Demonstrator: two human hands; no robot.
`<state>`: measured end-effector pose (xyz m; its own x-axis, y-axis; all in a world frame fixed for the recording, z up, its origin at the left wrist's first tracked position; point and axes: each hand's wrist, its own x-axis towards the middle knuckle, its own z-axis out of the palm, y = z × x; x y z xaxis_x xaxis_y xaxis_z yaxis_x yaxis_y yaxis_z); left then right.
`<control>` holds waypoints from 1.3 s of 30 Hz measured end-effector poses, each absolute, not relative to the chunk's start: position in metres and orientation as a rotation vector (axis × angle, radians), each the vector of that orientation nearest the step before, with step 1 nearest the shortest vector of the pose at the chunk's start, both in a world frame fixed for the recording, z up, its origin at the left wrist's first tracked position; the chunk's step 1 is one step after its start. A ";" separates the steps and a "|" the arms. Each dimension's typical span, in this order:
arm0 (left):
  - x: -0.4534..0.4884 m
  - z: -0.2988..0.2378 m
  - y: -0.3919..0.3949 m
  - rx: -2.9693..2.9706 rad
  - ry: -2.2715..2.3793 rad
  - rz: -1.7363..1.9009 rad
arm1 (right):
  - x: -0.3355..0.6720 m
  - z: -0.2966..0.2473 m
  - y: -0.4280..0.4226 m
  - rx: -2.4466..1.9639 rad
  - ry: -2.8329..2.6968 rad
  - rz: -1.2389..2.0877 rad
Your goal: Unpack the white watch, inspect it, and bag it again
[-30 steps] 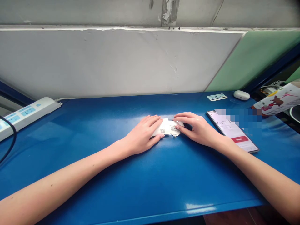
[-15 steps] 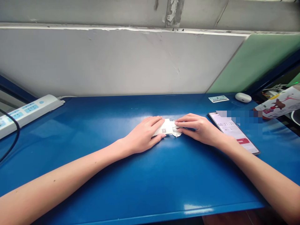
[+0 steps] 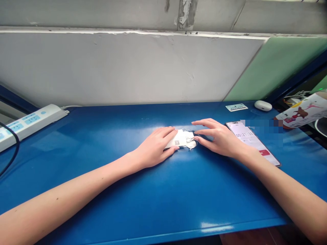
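Observation:
A small white packet (image 3: 182, 139) with a printed code square lies flat in the middle of the blue table (image 3: 163, 197); its right end looks torn and crumpled. My left hand (image 3: 156, 146) lies flat over the packet's left half, fingers stretched out and pressing it down. My right hand (image 3: 217, 137) hovers just right of the packet with fingers spread and straight, fingertips close to the torn end but apart from it. It holds nothing.
A phone (image 3: 252, 143) with a lit timer screen lies by my right wrist. Behind it sit a small white card (image 3: 236, 107) and a white earbud case (image 3: 263, 105). A white power strip (image 3: 28, 123) lies at far left, a printed bag (image 3: 304, 114) at far right.
My right hand has lifted off the packet's torn end and drawn slightly right, its fingers opening out. The left hand stays pressed on the packet.

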<state>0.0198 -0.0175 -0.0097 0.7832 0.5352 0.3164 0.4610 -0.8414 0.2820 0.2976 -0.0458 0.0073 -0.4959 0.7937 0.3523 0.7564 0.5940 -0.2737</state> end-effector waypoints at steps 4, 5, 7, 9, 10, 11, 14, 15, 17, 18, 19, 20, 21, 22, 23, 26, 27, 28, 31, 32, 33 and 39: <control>0.020 -0.009 -0.018 2.777 0.794 0.591 | 0.293 0.010 -0.052 -1.210 -2.484 0.166; 0.020 -0.009 -0.018 2.767 0.793 0.601 | 0.290 0.010 -0.054 -1.205 -2.488 0.185; 0.020 -0.010 -0.019 2.748 0.789 0.619 | 0.285 0.008 -0.057 -1.191 -2.492 0.224; 0.020 -0.010 -0.018 2.738 0.782 0.629 | 0.280 0.006 -0.061 -1.171 -2.501 0.266; 0.020 -0.011 -0.018 2.737 0.781 0.632 | 0.278 0.005 -0.063 -1.166 -2.504 0.291; 0.020 -0.011 -0.018 2.739 0.778 0.634 | 0.276 0.005 -0.064 -1.168 -2.503 0.314; 0.019 -0.012 -0.018 2.748 0.765 0.649 | 0.272 0.005 -0.068 -1.199 -2.489 0.376; 0.019 -0.012 -0.017 2.752 0.762 0.652 | 0.271 0.006 -0.069 -1.212 -2.492 0.398; 0.019 -0.012 -0.017 2.765 0.755 0.641 | 0.271 0.008 -0.070 -1.230 -2.518 0.448; 0.019 -0.012 -0.017 2.773 0.759 0.630 | 0.271 0.009 -0.070 -1.234 -2.533 0.469; 0.019 -0.011 -0.017 2.783 0.765 0.611 | 0.272 0.010 -0.070 -1.237 -2.543 0.485; 0.019 -0.011 -0.017 2.794 0.774 0.589 | 0.272 0.010 -0.069 -1.240 -2.547 0.493; 0.019 -0.011 -0.017 2.806 0.784 0.560 | 0.273 0.010 -0.069 -1.244 -2.547 0.495; 0.019 -0.010 -0.017 2.815 0.794 0.530 | 0.274 0.010 -0.069 -1.252 -2.542 0.491; 0.020 -0.009 -0.017 2.821 0.803 0.497 | 0.275 0.009 -0.068 -1.268 -2.536 0.484; 0.020 -0.005 -0.018 2.824 0.821 0.400 | 0.279 0.008 -0.065 -1.332 -2.500 0.444; 0.020 -0.004 -0.019 2.824 0.831 0.374 | 0.280 0.007 -0.064 -1.347 -2.473 0.420; 0.020 -0.004 -0.019 2.825 0.843 0.347 | 0.281 0.008 -0.063 -1.360 -2.439 0.390; 0.021 -0.003 -0.021 2.839 0.886 0.268 | 0.282 0.009 -0.060 -1.393 -2.310 0.223; 0.022 -0.003 -0.021 2.843 0.897 0.241 | 0.282 0.009 -0.059 -1.401 -2.279 0.154; 0.022 -0.002 -0.021 2.845 0.905 0.216 | 0.282 0.009 -0.058 -1.401 -2.265 0.093; 0.021 0.002 -0.021 2.862 0.908 0.141 | 0.278 0.007 -0.059 -1.271 -2.339 0.047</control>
